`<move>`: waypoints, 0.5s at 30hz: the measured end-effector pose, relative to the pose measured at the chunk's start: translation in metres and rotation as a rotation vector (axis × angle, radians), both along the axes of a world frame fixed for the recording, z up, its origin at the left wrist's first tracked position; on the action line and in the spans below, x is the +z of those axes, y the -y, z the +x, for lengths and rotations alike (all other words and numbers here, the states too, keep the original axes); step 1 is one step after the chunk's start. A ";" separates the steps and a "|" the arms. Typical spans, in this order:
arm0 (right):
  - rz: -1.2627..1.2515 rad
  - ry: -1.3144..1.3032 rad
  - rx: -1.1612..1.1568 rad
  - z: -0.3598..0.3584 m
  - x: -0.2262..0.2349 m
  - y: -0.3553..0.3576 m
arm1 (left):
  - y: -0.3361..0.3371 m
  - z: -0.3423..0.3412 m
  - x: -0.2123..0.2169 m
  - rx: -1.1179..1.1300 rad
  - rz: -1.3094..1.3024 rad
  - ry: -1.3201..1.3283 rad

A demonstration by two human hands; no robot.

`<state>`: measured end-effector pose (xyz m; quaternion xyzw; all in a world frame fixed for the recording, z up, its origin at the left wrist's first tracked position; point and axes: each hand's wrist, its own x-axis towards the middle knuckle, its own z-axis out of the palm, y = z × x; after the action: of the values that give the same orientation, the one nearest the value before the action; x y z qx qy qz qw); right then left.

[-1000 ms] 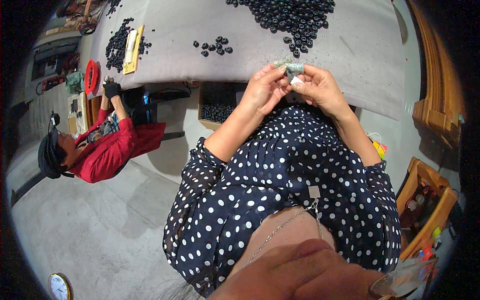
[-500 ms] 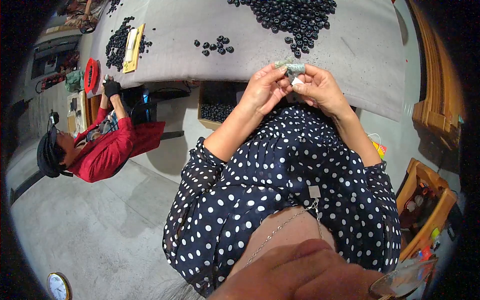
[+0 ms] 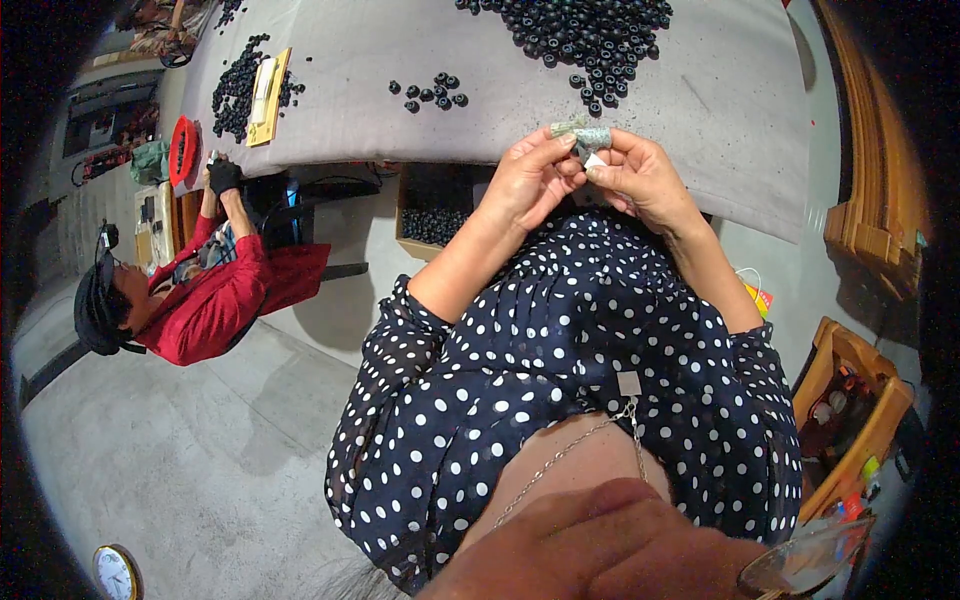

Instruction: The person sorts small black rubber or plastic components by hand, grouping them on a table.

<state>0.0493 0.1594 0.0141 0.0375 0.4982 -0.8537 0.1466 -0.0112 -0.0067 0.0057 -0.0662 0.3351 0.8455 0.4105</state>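
Head view: left hand (image 3: 535, 178) and right hand (image 3: 645, 175) close together, fingertips pinching small grey-green piece (image 3: 592, 138) between them; its exact kind unclear. White scrap (image 3: 595, 160) at right thumb. Beyond hands, on grey tabletop (image 3: 720, 130), pile of black beads (image 3: 590, 45); ahead-left, loose bead cluster (image 3: 428, 93). Well left, co-worker in red (image 3: 215, 305).

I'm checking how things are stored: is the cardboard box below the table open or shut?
The box is open: dark beads show inside.
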 end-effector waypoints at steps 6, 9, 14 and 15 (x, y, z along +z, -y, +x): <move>-0.032 0.043 -0.058 -0.001 -0.007 -0.001 | -0.005 0.003 0.002 -0.015 0.021 -0.003; -0.031 0.031 -0.089 0.000 -0.009 0.000 | -0.009 0.007 0.008 -0.008 -0.106 -0.104; 0.044 0.021 -0.104 0.001 -0.005 0.002 | -0.002 0.011 0.011 -0.067 -0.034 -0.079; 0.016 0.034 -0.089 0.001 -0.002 0.003 | 0.000 0.011 0.013 -0.082 -0.026 -0.058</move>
<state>0.0502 0.1566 0.0116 0.0754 0.5005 -0.8545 0.1168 -0.0002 -0.0066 0.0186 -0.0331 0.3600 0.8251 0.4342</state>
